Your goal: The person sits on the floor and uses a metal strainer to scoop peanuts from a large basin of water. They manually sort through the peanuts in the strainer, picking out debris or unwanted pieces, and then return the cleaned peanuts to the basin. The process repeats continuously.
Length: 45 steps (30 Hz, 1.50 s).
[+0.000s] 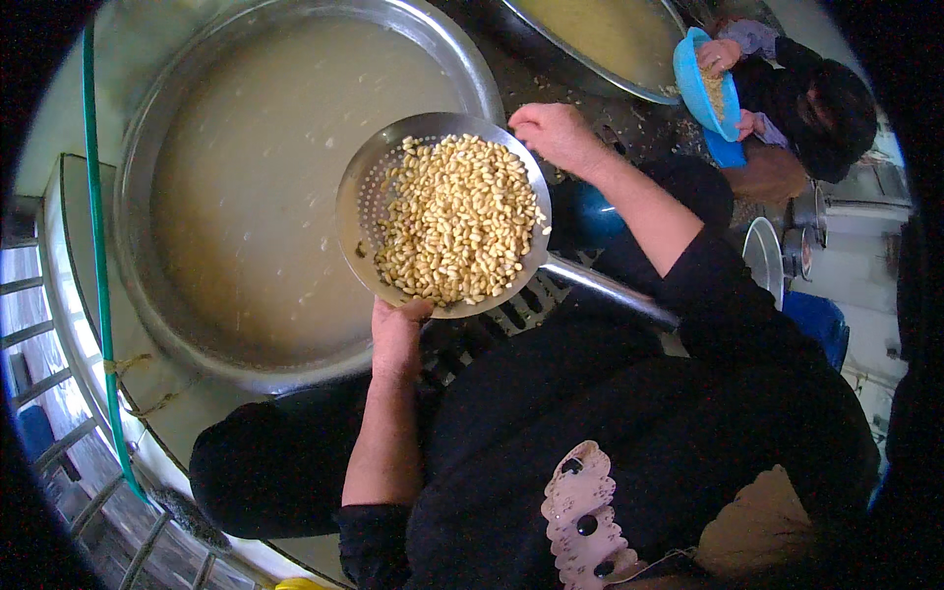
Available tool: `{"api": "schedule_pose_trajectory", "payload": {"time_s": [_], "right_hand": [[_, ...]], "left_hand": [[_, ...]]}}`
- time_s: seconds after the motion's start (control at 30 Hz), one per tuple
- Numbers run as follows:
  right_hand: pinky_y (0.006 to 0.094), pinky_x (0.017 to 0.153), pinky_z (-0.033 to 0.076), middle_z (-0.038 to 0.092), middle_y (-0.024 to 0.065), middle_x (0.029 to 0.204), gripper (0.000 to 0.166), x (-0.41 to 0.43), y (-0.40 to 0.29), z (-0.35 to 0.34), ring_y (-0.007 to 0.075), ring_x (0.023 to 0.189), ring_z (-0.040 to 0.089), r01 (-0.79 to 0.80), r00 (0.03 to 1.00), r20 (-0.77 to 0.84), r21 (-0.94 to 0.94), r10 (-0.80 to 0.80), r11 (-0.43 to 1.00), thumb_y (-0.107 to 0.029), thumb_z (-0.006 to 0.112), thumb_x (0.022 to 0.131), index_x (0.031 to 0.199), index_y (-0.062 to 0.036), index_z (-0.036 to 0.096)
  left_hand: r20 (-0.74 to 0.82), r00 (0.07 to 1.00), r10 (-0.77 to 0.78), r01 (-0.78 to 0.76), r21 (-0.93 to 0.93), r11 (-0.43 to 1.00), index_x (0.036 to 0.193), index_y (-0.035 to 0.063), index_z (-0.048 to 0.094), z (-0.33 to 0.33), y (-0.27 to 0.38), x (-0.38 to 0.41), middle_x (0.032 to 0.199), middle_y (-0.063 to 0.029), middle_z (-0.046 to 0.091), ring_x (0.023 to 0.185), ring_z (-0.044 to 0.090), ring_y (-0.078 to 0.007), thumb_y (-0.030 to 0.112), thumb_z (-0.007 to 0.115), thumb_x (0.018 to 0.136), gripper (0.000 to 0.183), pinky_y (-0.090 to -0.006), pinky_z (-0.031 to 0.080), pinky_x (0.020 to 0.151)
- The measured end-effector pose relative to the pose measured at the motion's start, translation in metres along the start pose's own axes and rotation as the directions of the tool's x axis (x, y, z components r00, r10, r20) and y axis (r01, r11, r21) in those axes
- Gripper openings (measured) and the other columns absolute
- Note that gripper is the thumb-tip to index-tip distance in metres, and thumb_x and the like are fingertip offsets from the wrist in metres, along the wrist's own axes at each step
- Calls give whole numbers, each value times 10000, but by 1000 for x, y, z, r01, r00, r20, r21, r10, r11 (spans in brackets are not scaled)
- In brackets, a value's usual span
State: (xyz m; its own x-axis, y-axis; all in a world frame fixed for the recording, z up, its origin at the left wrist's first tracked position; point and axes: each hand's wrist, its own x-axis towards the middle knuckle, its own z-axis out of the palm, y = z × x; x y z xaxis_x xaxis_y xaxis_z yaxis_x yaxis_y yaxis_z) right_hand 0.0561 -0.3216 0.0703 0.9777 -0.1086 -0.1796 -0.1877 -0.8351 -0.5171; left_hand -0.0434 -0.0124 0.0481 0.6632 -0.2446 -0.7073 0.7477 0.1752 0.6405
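Note:
A round metal skimmer (363,243) with a perforated bowl holds a heap of pale yellow beans or kernels (457,221). My left hand (398,321) grips its near rim, thumb on the upper edge. At the far right rim is my right hand (557,136), fingers curled in; whether it pinches anything is hidden. The skimmer's long handle (608,287) points to the lower right, its end by my right sleeve. Partly beneath the skimmer stands a wide metal basin (136,214) full of cloudy brownish water (280,192), with bits floating in it.
Another person (811,110) at the upper right handles a blue plastic basket (686,74) of similar pale pieces, beside a second large basin (590,55) of yellowish liquid. A green hose (96,199) runs down the left, near a barred window (66,369). Slatted grating (516,306) shows below the skimmer.

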Motion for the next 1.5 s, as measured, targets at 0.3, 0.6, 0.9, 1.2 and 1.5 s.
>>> {"api": "schedule_pose_trajectory", "payload": {"time_s": [0.3,0.6,0.9,1.2,1.5], "right_hand": [[347,728,491,655,117,851,266,4,-19,39,174,779,610,-129,966,256,382,30,915,-225,477,935,976,0,612],[331,782,497,654,139,982,426,25,-56,105,179,869,614,-489,736,676,546,-13,681,-346,501,956,1045,60,595],[483,899,453,624,202,1067,578,-39,-95,104,379,1013,586,358,819,488,-23,-302,933,-500,647,793,1127,-36,566],[458,962,357,583,54,1113,367,-60,-64,79,248,1097,519,682,667,451,-49,-593,730,-341,673,771,1074,-142,615],[428,991,405,591,117,1160,298,-34,-34,59,283,1135,531,503,836,290,-65,-466,862,-164,606,783,1066,-74,634]], "left_hand": [[-33,991,128,-125,75,989,1069,-39,568,-5,-12,5,955,-104,644,840,591,-189,73,620,693,396,-316,471,750],[-26,995,94,-93,46,995,1099,-45,531,-3,-8,5,1019,-115,618,904,581,-217,20,570,686,419,-323,452,806],[-43,989,139,-139,-14,990,1138,-51,531,0,-12,6,1024,-123,635,883,611,-227,32,605,679,472,-330,485,786],[-18,1000,3,-1,98,995,1302,-6,403,-8,-13,10,1225,-119,555,1091,556,-239,-80,528,668,650,-336,438,945],[41,999,12,-10,-41,999,1327,-22,375,-4,-8,8,1274,-123,521,1147,525,-249,-96,504,656,687,-342,417,971]]}}
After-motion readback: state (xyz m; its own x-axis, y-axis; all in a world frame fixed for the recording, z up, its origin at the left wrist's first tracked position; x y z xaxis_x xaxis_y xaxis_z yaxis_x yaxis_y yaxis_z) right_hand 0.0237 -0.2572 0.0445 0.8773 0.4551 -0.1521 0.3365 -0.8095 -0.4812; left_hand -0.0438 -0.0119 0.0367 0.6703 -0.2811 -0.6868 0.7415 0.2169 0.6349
